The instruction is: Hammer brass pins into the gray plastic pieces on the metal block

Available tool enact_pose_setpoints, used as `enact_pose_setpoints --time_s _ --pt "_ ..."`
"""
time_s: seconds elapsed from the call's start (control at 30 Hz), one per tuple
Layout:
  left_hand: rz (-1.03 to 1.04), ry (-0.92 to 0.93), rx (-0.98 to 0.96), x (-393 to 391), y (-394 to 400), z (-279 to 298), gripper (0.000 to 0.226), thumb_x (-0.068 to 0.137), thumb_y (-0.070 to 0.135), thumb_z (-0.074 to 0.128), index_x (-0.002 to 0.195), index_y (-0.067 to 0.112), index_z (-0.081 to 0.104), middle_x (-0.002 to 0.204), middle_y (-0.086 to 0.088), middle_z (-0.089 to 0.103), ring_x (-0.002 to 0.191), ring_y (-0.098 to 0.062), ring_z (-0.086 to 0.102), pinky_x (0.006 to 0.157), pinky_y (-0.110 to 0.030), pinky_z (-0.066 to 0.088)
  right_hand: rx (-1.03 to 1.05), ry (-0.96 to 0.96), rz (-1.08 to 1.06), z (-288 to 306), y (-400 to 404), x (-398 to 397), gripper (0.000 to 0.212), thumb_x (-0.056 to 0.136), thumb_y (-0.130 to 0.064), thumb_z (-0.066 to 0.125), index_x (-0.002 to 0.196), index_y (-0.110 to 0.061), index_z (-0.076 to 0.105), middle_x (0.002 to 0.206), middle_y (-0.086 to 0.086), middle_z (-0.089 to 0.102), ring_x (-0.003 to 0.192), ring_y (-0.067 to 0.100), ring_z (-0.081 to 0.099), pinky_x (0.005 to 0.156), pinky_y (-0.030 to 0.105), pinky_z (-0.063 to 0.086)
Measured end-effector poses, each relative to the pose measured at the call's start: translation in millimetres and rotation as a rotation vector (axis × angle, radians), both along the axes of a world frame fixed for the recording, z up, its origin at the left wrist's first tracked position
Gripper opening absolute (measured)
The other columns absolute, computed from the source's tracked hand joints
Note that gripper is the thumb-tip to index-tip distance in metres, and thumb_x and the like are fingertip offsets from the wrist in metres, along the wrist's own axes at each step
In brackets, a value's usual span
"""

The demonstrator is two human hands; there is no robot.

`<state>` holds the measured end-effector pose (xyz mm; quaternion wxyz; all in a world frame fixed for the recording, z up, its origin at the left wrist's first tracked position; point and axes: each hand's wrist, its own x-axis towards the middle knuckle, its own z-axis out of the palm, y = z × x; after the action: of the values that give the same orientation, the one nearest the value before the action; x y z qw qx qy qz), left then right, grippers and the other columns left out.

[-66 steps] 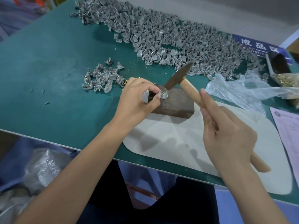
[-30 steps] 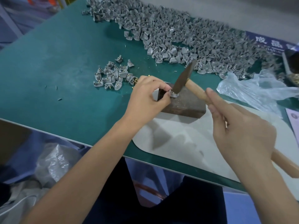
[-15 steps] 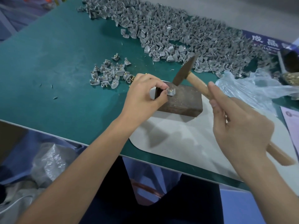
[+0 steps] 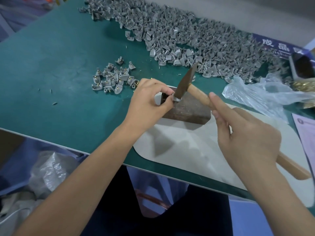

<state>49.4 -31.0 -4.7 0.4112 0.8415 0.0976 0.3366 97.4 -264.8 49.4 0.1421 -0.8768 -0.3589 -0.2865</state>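
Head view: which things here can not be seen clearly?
- Brass pin in the gray piece: hidden by the hammer head.
- Right hand grip on the handle: seen from behind, fingers hidden.
- Blue sign: cut off by the right edge.
- Pin heap: blurred, cut off.

Green table (image 4: 51, 68) bears gray pieces (image 4: 179, 36), pale mat (image 4: 179, 150), plastic bag (image 4: 259, 94).

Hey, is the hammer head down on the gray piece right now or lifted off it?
Down. The hammer head meets the gray piece on the metal block.
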Motion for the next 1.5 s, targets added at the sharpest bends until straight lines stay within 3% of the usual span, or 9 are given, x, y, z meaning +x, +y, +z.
enact_pose_setpoints --time_s 0.4,0.7,0.93,1.07,1.27,1.5 --pt "-0.003 0.004 0.009 0 0 0 0.004 0.084 0.019 0.075 0.088 0.02 0.076 0.096 0.005 0.071 0.101 -0.02 0.057 0.092 -0.026 0.042 0.023 -0.024 0.017 -7 1 0 0.037 0.107 -0.025 0.056 0.142 -0.034 0.064 0.074 0.0 0.062 0.048 0.03 0.048 0.047 0.027 0.028" --pt "-0.001 0.018 0.006 -1 -1 3 0.006 0.085 0.015 0.076 0.089 0.019 0.076 0.096 0.005 0.071 0.101 -0.021 0.057 0.092 -0.028 0.042 0.082 0.034 0.018 -8 4 -1 0.035 0.108 -0.027 0.057 0.141 -0.035 0.064 0.073 0.0 0.061 0.048 0.029 0.049 0.041 0.033 0.039" --pt "-0.007 0.055 -0.014 0 1 3 0.007 0.084 0.017 0.075 0.088 0.022 0.075 0.098 0.007 0.07 0.105 -0.02 0.056 0.093 -0.02 0.038 0.112 0.038 -0.012 -15 3 -9 0.038 0.106 -0.024 0.057 0.143 -0.033 0.063 0.074 -0.002 0.059 0.05 0.024 0.044 0.046 0.028 0.029" --pt "-0.009 0.01 -0.021 -1 -1 4 0.011 0.084 0.027 0.07 0.089 0.02 0.076 0.096 0.005 0.071 0.101 -0.021 0.057 0.092 -0.025 0.041 0.081 0.048 0.001 -14 3 -7 0.037 0.107 -0.027 0.057 0.143 -0.035 0.063 0.074 0.0 0.06 0.049 0.028 0.047 0.046 0.027 0.03" --pt "-0.002 0.028 -0.019 -1 0 4 0.005 0.085 0.02 0.076 0.089 0.018 0.076 0.097 0.003 0.072 0.102 -0.022 0.057 0.092 -0.021 0.039 0.063 0.03 0.007 -11 3 -5 0.037 0.106 -0.026 0.058 0.141 -0.036 0.065 0.073 0.0 0.061 0.047 0.03 0.047 0.046 0.027 0.031" --pt "0.002 0.039 -0.01 -2 -1 5 0.004 0.086 0.021 0.076 0.089 0.019 0.076 0.097 0.004 0.071 0.103 -0.021 0.057 0.093 -0.03 0.043 0.077 0.015 0.008 -9 2 -3 0.035 0.106 -0.025 0.059 0.139 -0.035 0.066 0.075 0.0 0.063 0.049 0.029 0.049 0.046 0.027 0.03"
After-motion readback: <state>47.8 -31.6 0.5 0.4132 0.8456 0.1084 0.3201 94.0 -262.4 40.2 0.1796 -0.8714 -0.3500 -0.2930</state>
